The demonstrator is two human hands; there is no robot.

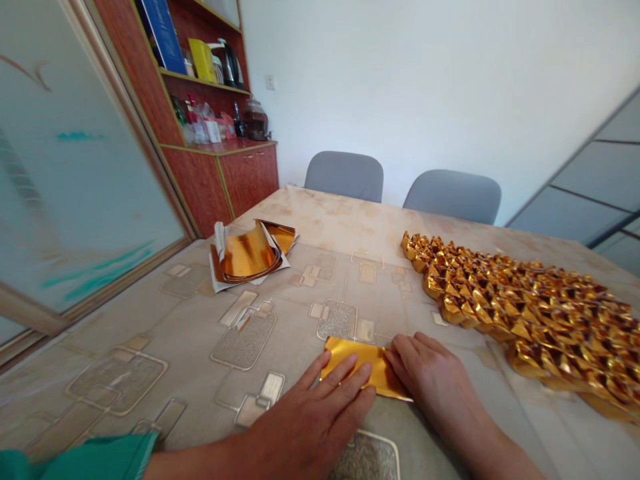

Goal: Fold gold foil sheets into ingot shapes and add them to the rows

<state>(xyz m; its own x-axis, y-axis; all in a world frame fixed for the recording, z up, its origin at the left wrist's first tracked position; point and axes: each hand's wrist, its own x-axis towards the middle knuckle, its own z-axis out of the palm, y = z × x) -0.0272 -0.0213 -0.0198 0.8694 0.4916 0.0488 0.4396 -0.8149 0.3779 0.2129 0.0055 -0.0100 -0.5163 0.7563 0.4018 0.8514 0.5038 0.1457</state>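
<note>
A folded sheet of gold foil paper [363, 355] lies flat on the table near me. My left hand [320, 417] rests on its left part with fingers stretched out and pressed flat on it. My right hand [425, 377] lies on its right edge, fingers flat and held together, pressing the fold. To the right lies a broad heap of several folded gold paper ingots [525, 303]. A curled stack of gold foil sheets [250, 257] on white paper sits at the far left of the table.
The table [165, 333] has a beige patterned cover. Two grey chairs [345, 175] stand at its far side. A red-brown cabinet [220, 167] with bottles and jars stands at the back left, beside a frosted glass door [65, 187].
</note>
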